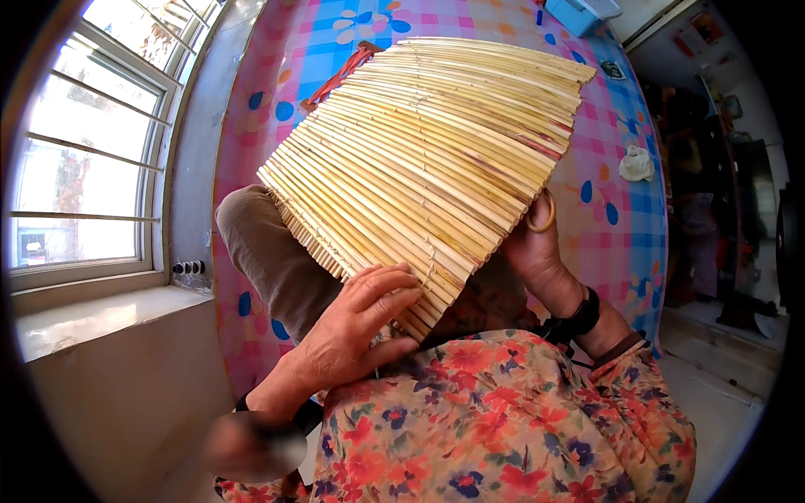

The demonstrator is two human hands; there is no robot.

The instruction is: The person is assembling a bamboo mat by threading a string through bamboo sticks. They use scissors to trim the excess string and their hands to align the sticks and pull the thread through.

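Observation:
A fan-shaped mat of pale yellow stalks (pixel 419 159), tied with rows of thread, lies tilted across my lap. My left hand (pixel 360 323) rests palm down on its near left edge, with fingers stretched over the stalks and the thumb apart near the bottom corner. At the right edge my right hand (pixel 537 247) grips the mat from beneath, and most of its fingers are hidden under the stalks. A tan ring (pixel 545 211) shows at that hand's fingertips; whether it is held or worn cannot be seen. Thread knots line the left edge.
Beneath the mat spreads a colourful checked sheet (pixel 608 197). A red strap-like thing (pixel 340 77) lies past the mat's far left. To the right are a crumpled white cloth (pixel 636 163) and a light blue container (pixel 583 12). A barred window (pixel 92 159) stands at left.

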